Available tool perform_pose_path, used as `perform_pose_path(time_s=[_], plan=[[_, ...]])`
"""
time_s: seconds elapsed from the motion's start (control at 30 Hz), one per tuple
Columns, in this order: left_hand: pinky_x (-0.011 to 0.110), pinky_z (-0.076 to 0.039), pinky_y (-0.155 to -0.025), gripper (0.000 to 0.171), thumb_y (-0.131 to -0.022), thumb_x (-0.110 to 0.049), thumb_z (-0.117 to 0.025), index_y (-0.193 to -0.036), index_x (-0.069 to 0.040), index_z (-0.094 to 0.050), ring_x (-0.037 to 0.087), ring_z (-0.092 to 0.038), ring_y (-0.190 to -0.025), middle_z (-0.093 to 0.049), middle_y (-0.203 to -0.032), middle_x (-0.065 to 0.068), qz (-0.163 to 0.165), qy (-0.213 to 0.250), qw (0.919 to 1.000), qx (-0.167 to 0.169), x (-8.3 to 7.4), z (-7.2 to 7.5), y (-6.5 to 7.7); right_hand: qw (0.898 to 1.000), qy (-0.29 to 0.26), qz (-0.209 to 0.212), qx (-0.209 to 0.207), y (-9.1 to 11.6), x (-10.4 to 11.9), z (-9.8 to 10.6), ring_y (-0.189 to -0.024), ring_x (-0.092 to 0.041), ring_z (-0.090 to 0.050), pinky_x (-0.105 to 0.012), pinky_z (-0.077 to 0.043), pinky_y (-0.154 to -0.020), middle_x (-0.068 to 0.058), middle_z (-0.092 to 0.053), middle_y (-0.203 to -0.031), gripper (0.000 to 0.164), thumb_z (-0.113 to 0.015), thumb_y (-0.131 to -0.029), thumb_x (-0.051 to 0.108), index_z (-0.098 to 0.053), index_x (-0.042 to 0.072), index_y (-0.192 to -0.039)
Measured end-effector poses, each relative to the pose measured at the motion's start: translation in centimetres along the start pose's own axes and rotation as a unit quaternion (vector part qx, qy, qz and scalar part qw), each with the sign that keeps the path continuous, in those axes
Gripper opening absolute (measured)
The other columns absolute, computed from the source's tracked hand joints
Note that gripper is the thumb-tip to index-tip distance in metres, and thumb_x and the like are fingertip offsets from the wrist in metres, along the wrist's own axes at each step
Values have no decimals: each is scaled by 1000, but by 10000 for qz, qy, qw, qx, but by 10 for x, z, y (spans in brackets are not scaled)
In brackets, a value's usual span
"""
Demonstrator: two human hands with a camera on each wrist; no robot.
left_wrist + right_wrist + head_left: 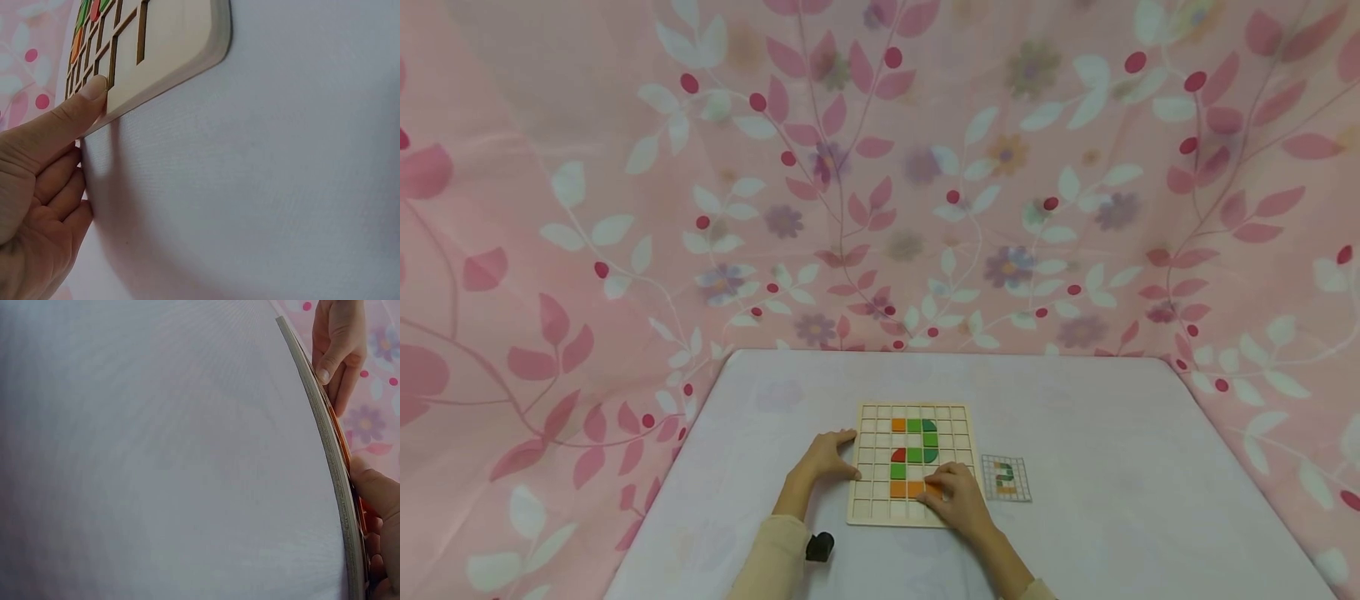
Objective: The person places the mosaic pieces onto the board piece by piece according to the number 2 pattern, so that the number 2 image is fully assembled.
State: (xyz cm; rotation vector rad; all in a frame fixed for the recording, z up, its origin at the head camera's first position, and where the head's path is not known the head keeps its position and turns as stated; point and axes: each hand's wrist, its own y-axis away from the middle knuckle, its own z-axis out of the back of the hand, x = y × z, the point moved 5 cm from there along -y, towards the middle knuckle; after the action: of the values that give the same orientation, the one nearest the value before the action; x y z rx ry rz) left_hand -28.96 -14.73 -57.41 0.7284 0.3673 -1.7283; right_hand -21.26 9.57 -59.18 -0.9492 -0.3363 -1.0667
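Observation:
A pale wooden grid board [865, 460] lies flat on the table, with orange, green and red tiles set in some of its squares. My left hand [822, 458] is at the board's left edge; its thumb [90, 100] rests on the frame, and the other fingers spread beside it. Over the lower right of the pattern, my right hand [958, 500] pinches an orange tile [935, 490] between thumb and fingers, at the end of a row of orange tiles [907, 489]. The fingers partly hide that tile.
Right of the board lies a small pattern card [1007, 478] with a grid and a coloured figure. A black object [820, 547] sits by the left sleeve [775, 554]. The table [1112, 450] has a white cover, and a floral pink curtain [925, 208] stands behind it.

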Motion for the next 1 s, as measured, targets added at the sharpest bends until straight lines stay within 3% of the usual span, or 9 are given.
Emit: perform_pose_path(time_s=[0.2, 0.43, 0.6, 0.87, 1.0], plan=[[51, -30, -108, 80, -61, -16, -88, -131, 1, -53, 41, -39, -130, -47, -137, 24, -33, 152, 9999, -57, 1, 0, 3, 9999, 65, 84, 25, 0, 0, -1, -84, -14, -52, -33, -48, -75, 1, -61, -86, 23, -84, -66, 17, -74, 6, -83], [51, -30, -108, 81, -61, -18, -88, -131, 1, -53, 40, -39, -131, -46, -138, 23, -85, 327, 9993, -164, 4, -2, 5, 9997, -56, -144, 165, 2, 6, 7, -87, -17, -55, -35, -50, -78, 1, -62, -90, 25, -83, -68, 18, -74, 4, -87], [51, -31, -108, 82, -60, -20, -88, -131, 2, -53, 40, -40, -130, -46, -137, 25, -150, 398, 9987, -275, 9, -3, 6, 9999, 6, -115, 114, 7, 10, 25, -90, -20, -59, -38, -54, -78, 0, -64, -92, 24, -82, -69, 15, -74, 3, -89], [51, -29, -109, 81, -62, -20, -87, -131, 3, -52, 40, -38, -131, -46, -137, 24, -232, 624, 9968, -447, 11, -4, 8, 9974, 664, 64, -260, 15, 1, 62, -95, -27, -61, -46, -52, -82, -2, -64, -94, 28, -82, -68, 13, -72, 3, -92], [51, -32, -107, 72, -70, -22, -82, -130, 5, -52, 41, -41, -128, -49, -134, 26, -306, 744, 9933, -832, 11, -6, 12, 9954, 790, 276, -459, 20, -7, 80, -91, -29, -62, -42, -55, -77, -7, -65, -95, 33, -84, -64, 8, -71, 1, -93]])
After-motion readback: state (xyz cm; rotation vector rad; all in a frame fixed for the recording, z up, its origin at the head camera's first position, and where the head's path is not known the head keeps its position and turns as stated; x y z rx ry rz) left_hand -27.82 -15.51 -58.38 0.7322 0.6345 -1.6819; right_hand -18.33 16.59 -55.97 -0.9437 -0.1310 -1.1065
